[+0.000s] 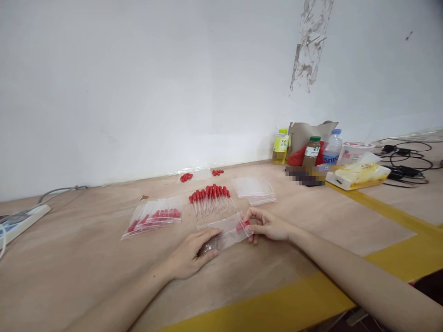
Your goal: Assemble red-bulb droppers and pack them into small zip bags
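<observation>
A clear zip bag (226, 233) lies tilted between my two hands near the middle of the table. At its left end, my left hand (194, 252) holds the plastic between thumb and fingers. My right hand (265, 224) pinches at the bag's right end, around the red bulb of a dropper (243, 226). The dropper's thin clear stem lies inside the bag, pointing left. Just beyond are several red-bulbed droppers (210, 193) laid in a row. Left of them is a stack of filled zip bags (155, 216) with red bulbs showing through.
Flat zip bags (254, 190) lie behind my right hand. Loose red bulbs (186, 177) rest near the wall. Bottles (280, 146), a tissue pack (360, 175) and black cables (403, 161) stand back right. A power strip (27, 226) is at the left; yellow tape (270, 302) marks the front edge.
</observation>
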{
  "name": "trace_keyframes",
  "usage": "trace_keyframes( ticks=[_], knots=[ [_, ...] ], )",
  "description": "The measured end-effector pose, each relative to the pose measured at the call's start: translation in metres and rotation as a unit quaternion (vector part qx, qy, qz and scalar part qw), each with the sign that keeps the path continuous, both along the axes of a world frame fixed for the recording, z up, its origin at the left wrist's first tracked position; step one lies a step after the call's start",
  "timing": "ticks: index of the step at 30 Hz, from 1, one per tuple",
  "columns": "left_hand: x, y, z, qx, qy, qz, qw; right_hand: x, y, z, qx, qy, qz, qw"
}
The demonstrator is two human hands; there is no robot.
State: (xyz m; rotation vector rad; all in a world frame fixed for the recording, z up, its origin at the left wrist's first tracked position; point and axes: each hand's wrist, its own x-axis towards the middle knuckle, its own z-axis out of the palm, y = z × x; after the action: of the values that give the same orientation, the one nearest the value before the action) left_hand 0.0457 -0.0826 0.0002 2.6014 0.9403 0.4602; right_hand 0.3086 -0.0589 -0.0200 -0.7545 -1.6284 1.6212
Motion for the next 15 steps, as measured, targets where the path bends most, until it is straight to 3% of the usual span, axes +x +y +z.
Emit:
trace_keyframes(
  ticks=[3, 6, 12, 15],
  knots=[
    [0.001, -0.001, 0.002, -0.005, -0.006, 0.000, 1.000, -0.004, 0.001, 0.000, 0.010, 0.008, -0.003, 1.000],
    [0.000, -0.001, 0.003, -0.007, -0.019, -0.002, 1.000, -0.003, 0.003, 0.002, 0.032, -0.046, -0.018, 0.998],
    [-0.005, 0.003, -0.001, 0.007, -0.050, -0.018, 0.999, 0.007, 0.003, 0.012, 0.240, -0.188, -0.010, 0.952],
    [-0.007, 0.005, -0.004, -0.001, -0.057, -0.020, 0.998, 0.015, 0.010, 0.014, 0.256, -0.250, -0.090, 0.929]
  ],
)
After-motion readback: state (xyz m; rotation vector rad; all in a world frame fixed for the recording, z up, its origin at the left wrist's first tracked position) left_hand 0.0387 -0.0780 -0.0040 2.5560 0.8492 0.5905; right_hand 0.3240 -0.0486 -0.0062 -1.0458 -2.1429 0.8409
